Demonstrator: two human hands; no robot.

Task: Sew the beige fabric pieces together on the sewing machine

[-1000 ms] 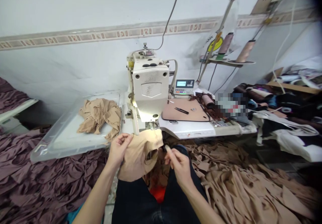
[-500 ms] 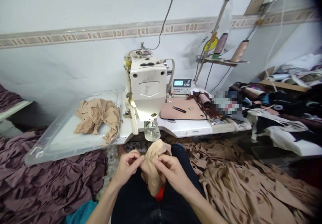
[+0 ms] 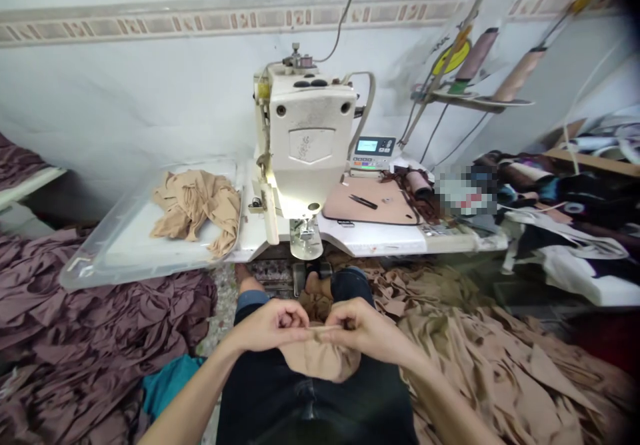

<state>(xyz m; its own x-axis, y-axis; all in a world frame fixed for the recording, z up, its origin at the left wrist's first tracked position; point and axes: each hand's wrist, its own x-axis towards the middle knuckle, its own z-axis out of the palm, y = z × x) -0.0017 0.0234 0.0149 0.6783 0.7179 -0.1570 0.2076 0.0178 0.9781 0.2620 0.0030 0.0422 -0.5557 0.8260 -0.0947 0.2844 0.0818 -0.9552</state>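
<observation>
- Head cam view: both hands sit low over a lap in dark shorts (image 3: pixel 310 398), just below the front edge of the table.
- Left hand (image 3: pixel 273 325): fingers curled in tight, narrow pinch on the top edge of a tan fabric piece (image 3: pixel 320 358).
- Right hand (image 3: pixel 365 328): also a narrow pinch on that same edge, fingertips almost meeting the left hand's.
- The fabric sags in a soft curve under both hands, resting on the lap.
- Straight ahead is an industrial sewing machine (image 3: pixel 305 132), presser foot down on a white table (image 3: pixel 370 242).
- Left of it, a clear plastic tray (image 3: pixel 85 275) holds crumpled tan fabric (image 3: pixel 195 208).
- Right of it, small snips (image 3: pixel 363 201) lie on a pink mat (image 3: pixel 370 202).
- Mauve cloth (image 3: pixel 100 298) and tan cloth (image 3: pixel 475 358) are heaped on the floor either side.
</observation>
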